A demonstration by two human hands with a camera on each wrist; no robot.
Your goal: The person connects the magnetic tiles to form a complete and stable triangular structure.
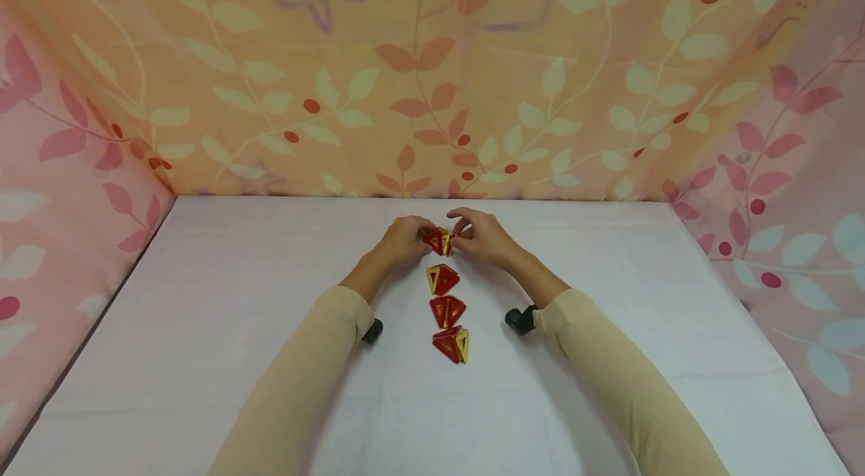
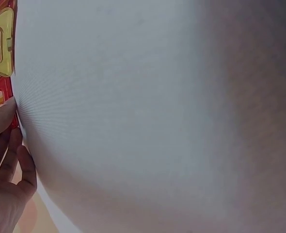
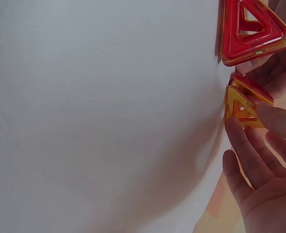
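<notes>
At the far end of a column of red and yellow pyramids made of triangular magnetic tiles, both hands hold one pyramid (image 1: 438,240). My left hand (image 1: 405,237) grips its left side, thumb and fingers at the red tile in the left wrist view. From the right, my right hand (image 1: 488,237) pinches a yellow tile (image 3: 233,99) of it between thumb and fingers. Nearer to me stand three more pyramids: one (image 1: 446,279) just in front of the hands, a middle one (image 1: 447,311) and the nearest one (image 1: 449,344).
A white cloth (image 1: 223,341) covers the table. Patterned fabric (image 1: 500,85) hangs behind it and on both sides. Black wrist devices (image 1: 520,320) stick out beneath the beige sleeves (image 1: 608,356).
</notes>
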